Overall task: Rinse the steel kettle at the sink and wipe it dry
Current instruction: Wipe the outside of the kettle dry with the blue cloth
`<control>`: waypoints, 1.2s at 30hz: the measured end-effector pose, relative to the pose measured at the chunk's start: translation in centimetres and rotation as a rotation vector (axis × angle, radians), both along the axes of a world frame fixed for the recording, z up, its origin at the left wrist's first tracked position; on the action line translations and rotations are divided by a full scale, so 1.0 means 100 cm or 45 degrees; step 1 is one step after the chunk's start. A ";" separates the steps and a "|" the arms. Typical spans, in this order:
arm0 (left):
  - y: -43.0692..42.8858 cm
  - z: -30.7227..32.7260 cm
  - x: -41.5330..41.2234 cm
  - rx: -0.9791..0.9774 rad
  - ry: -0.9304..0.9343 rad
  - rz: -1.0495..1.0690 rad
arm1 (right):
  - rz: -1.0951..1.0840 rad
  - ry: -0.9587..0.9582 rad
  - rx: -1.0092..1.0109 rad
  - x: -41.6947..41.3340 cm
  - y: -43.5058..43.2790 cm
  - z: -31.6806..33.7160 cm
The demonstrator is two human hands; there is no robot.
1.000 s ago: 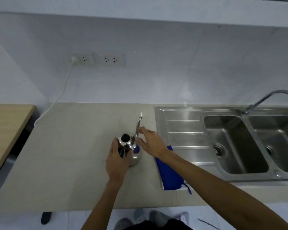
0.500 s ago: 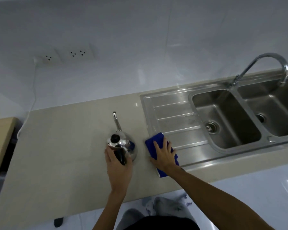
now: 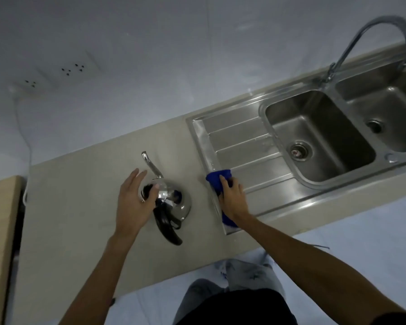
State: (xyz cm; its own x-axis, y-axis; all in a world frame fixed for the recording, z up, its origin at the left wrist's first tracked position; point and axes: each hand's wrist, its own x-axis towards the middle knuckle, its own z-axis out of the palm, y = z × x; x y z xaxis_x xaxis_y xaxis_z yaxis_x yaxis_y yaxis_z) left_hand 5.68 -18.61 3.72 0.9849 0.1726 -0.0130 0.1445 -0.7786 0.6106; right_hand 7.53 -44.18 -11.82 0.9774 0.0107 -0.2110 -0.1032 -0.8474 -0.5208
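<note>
Left hand [image 3: 133, 202] spread open over kettle [image 3: 171, 202] lid on desk [image 3: 80, 219] to steady it, right hand [image 3: 232, 198] clutching blue cloth [image 3: 217, 180] for wiping.

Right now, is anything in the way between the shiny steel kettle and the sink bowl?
Only the blue cloth under the right hand, at the ribbed draining board's near left corner. The steel kettle otherwise has bare counter and board before the sink bowl.
</note>
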 end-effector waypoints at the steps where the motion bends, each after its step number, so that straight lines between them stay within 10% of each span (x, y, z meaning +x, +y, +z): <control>1: 0.007 -0.001 0.009 0.040 0.043 -0.115 | -0.044 0.010 0.107 0.000 0.005 0.004; 6: 0.019 -0.011 0.041 0.150 0.056 -0.538 | -0.131 0.092 0.619 -0.013 0.045 0.027; 16: -0.006 -0.009 0.036 -0.008 0.047 -0.273 | -0.626 0.414 1.520 -0.016 0.110 0.013; 23: -0.027 -0.015 0.033 -0.097 0.137 0.169 | -0.494 0.305 1.255 -0.013 0.125 0.037; 28: -0.030 -0.024 0.035 -0.067 0.107 0.312 | -0.274 -0.202 0.859 -0.038 0.146 0.066; 36: -0.043 -0.027 0.035 -0.088 -0.024 0.566 | -0.356 0.179 1.183 0.022 0.127 0.006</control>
State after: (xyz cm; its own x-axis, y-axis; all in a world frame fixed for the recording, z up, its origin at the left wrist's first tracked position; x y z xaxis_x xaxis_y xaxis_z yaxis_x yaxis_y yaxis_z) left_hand 9.19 -22.90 1.03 0.8156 0.5782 -0.0223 0.4440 -0.6006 0.6649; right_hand 9.69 -31.51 -11.23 0.9365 0.0035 -0.3505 -0.3501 -0.0416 -0.9358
